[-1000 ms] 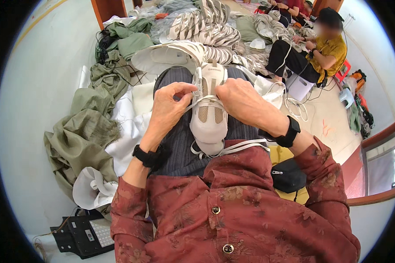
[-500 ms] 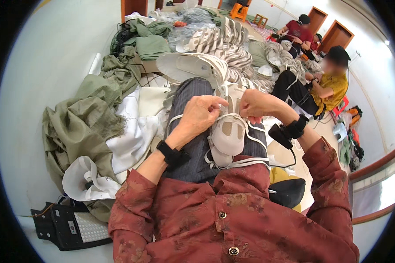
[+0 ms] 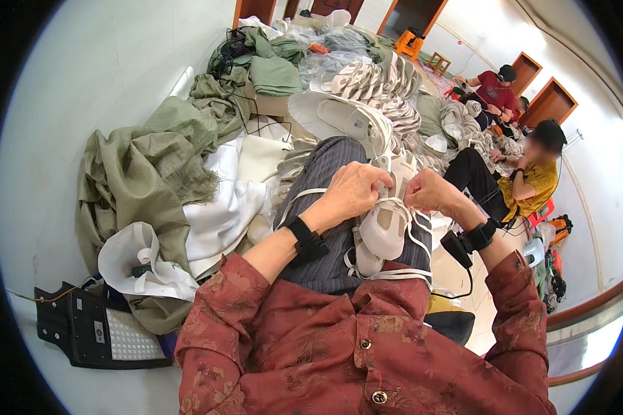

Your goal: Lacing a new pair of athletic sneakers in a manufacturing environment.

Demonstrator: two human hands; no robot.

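A pale beige and white shoe upper (image 3: pixel 383 232) lies lengthwise on my lap, toe toward me, with a mesh panel in its front. White shoelace (image 3: pixel 420 243) crosses it and trails in loops over my grey striped trousers. My left hand (image 3: pixel 353 191) is closed at the upper's left side, thumb and index finger pinched by the lacing, seemingly on the lace. On the other side, my right hand (image 3: pixel 437 194) is curled into a pinch on the lace. The fingertips of both hands are partly hidden. A further stack of pale uppers (image 3: pixel 356 121) lies just beyond my knees.
A heap of shoe uppers (image 3: pixel 387 93) spreads ahead. Olive cloth (image 3: pixel 138 173) and white fabric (image 3: pixel 221 214) lie at my left, near a black device with a studded pad (image 3: pixel 135 337). A person in yellow (image 3: pixel 538 181) sits at the right; another in dark red (image 3: pixel 495 93) sits farther back.
The whole view has shifted, so the scene sits farther right. My hands stay at the upper's lacing; the right fingers have curled in closer to it.
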